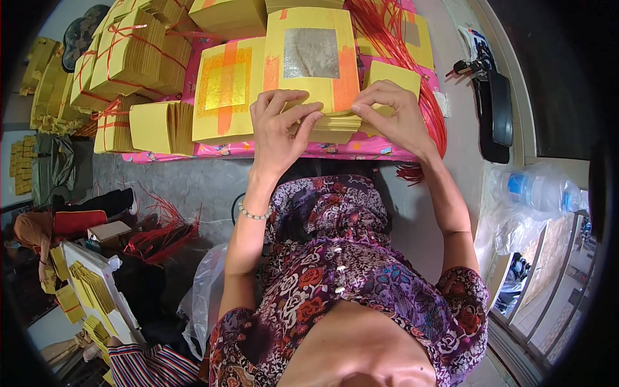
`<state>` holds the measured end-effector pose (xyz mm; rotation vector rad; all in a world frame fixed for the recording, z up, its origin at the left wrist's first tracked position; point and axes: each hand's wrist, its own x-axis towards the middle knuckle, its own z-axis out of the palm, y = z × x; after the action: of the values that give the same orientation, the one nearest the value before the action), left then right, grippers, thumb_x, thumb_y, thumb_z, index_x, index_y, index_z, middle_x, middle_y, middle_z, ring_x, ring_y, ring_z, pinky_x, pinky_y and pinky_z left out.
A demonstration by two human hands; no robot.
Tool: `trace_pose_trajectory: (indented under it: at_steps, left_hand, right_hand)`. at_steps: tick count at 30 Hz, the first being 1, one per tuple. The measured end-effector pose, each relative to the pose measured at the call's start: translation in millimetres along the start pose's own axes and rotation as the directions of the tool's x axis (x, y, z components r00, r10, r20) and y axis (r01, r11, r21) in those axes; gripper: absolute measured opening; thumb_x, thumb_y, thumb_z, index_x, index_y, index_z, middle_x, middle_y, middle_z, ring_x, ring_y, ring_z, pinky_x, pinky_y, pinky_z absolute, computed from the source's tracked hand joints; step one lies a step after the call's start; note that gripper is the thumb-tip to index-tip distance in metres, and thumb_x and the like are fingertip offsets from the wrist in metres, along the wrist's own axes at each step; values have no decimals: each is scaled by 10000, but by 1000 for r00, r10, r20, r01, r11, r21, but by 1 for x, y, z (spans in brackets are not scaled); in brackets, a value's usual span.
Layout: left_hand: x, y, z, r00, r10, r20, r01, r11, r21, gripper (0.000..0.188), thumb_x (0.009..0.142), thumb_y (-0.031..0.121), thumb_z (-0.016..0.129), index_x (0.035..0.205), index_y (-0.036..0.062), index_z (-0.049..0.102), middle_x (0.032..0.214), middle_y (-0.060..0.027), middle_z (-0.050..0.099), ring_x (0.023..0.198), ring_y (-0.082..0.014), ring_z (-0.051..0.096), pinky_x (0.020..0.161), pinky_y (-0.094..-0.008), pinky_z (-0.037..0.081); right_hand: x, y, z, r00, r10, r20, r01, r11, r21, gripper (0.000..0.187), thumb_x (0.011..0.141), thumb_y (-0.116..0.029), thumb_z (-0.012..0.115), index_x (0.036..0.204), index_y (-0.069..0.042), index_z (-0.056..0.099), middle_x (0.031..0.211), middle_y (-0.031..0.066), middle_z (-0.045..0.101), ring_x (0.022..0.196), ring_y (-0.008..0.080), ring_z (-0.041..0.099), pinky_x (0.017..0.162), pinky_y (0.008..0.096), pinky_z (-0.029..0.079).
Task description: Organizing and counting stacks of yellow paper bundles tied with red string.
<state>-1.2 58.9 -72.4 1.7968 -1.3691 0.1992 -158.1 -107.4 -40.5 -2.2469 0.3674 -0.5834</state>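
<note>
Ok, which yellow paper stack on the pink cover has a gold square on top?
The stack immediately left of the silver-squared stack at the right hand; it shows gold, the other silver.

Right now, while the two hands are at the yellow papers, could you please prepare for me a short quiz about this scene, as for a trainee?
1. On which wrist is the beaded bracelet?
2. What colour is the square on the yellow stack where the left hand and the right hand are? A: gold. B: silver. C: green.
3. True or false: the long red strips lie toward the right side of the pink cover.

Key: 1. the left; 2. B; 3. true.
</note>
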Motion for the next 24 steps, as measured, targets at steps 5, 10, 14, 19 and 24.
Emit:
trace_pose_trajectory:
  at_steps: [5,10,14,19,24]
  left_hand:
    - [2,2,-1,1000,-22,-1,22,1000,-3,115,777,173,714,883,151,751,971,-9,654,968,-214,530,866,-347,377]
    - [3,3,-3,1000,-15,-8,15,1000,3,110,780,177,711,878,147,750,958,-17,655,948,-220,536,850,-348,382]
    - [9,4,-7,999,23,31,-24,999,32,173,759,217,730,906,126,729,934,-26,652,927,-233,545,834,-354,391]
    - [28,14,-15,993,35,117,-51,989,136,348,740,151,710,1080,106,654,1099,-75,604,919,-269,554,795,-376,431]
    - [40,10,-12,991,16,134,-37,987,154,379,704,-17,623,1065,92,659,1032,-88,640,878,-281,567,754,-364,469]
  right_hand:
    - [2,2,-1,998,49,38,-51,998,41,111,793,-127,696,828,-24,714,794,76,665,790,183,615,751,304,465]
    - [3,0,-1,998,53,24,-55,996,70,119,784,-150,692,805,-34,709,771,75,657,750,207,619,727,317,468]
    - [5,-8,-5,999,-48,-5,48,998,-40,117,804,-145,683,824,-30,690,786,79,641,726,220,626,678,316,483]
    - [16,-18,-10,990,-116,-74,109,990,-92,117,816,-145,676,830,-29,677,781,73,635,693,223,631,628,311,489]
    - [26,-24,-16,984,-149,-95,146,989,-38,174,802,-161,701,921,-36,674,882,82,637,798,205,633,687,300,490]
